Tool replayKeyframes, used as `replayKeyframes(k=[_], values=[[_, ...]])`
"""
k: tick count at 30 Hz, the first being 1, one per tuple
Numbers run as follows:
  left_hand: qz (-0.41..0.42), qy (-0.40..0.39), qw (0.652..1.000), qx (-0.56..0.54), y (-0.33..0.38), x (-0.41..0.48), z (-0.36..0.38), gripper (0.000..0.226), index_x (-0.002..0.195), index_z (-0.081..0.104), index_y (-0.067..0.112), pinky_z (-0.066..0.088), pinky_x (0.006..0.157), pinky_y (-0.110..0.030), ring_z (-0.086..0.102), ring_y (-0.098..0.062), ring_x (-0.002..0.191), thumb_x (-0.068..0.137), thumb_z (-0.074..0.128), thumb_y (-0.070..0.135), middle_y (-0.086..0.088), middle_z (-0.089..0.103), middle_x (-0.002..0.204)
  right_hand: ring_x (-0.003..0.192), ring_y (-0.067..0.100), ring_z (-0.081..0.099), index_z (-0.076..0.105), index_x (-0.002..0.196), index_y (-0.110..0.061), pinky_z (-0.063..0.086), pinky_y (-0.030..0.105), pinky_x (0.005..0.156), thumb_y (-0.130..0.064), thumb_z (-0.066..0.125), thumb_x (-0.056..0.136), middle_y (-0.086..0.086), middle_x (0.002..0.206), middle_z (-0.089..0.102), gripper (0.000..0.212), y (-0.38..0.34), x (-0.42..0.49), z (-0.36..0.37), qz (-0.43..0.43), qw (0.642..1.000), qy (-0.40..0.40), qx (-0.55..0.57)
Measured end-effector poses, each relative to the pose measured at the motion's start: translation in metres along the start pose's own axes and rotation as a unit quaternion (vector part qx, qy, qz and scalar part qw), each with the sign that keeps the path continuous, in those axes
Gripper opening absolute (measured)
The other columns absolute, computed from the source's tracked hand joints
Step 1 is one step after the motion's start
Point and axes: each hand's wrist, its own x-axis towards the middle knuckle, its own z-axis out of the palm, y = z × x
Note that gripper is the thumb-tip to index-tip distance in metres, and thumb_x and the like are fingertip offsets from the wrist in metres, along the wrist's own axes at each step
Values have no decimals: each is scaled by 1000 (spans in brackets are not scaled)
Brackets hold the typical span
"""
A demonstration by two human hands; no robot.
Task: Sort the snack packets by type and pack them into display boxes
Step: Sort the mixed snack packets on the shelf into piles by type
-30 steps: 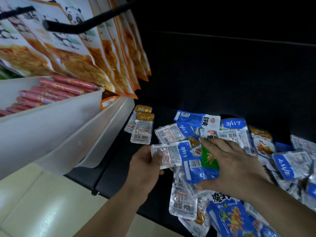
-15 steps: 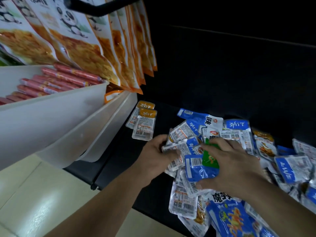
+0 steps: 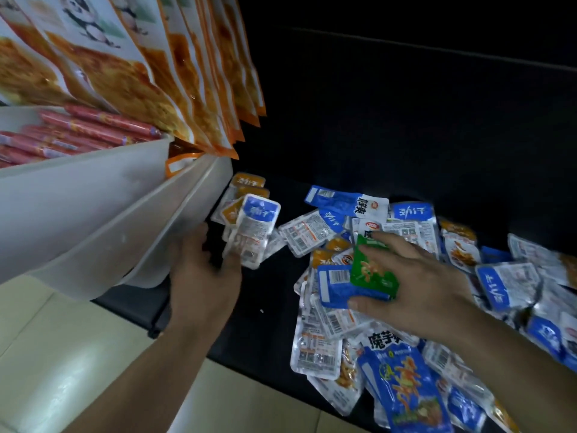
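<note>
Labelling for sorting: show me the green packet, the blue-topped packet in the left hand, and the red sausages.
green packet (image 3: 371, 270): head view, printed front.
blue-topped packet (image 3: 260, 212): head view, blue header band.
red sausages (image 3: 109, 120): head view, middle of one sausage.

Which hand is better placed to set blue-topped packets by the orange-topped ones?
Left. The left hand grips blue-topped packets beside the orange-topped packets; the right hand is over the pile, holding a green packet.
</note>
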Motion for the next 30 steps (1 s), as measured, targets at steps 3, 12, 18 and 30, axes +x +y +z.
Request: replayKeyframes(k=[3,12,18,30], values=[[38,-109,991,-60,-1,-39,18,28,96,66,41,54,75,-33,68,-5,80,88,79,18,7,71,92,145,7,37,53,142,-48,42,35,108,-66,76,75,-27,158,30,73,27,-7,13,22,990,94,102],[116,-236,965,15,23,-69,65,11,94,65,44,51,69,-24,60,-2,81,87,74,46,14,58,94,100,17,68,79,105,-19,56,28,86,2,78,80,-9,114,69,33,39,-24,19,-12,955,260,140],[48,-275,959,53,36,-58,86,38,109,62,41,55,63,-32,65,-4,70,79,82,53,9,66,87,92,17,70,79,103,-14,49,19,84,3,79,79,-3,108,71,30,58,-34,24,45,959,234,151],[-108,-312,903,-275,98,-89,50,20,115,69,24,56,56,-25,73,-16,66,98,68,12,-3,78,88,81,9,76,77,95,-29,58,24,64,-21,70,96,-12,88,79,11,-26,-45,-32,99,801,143,573]])
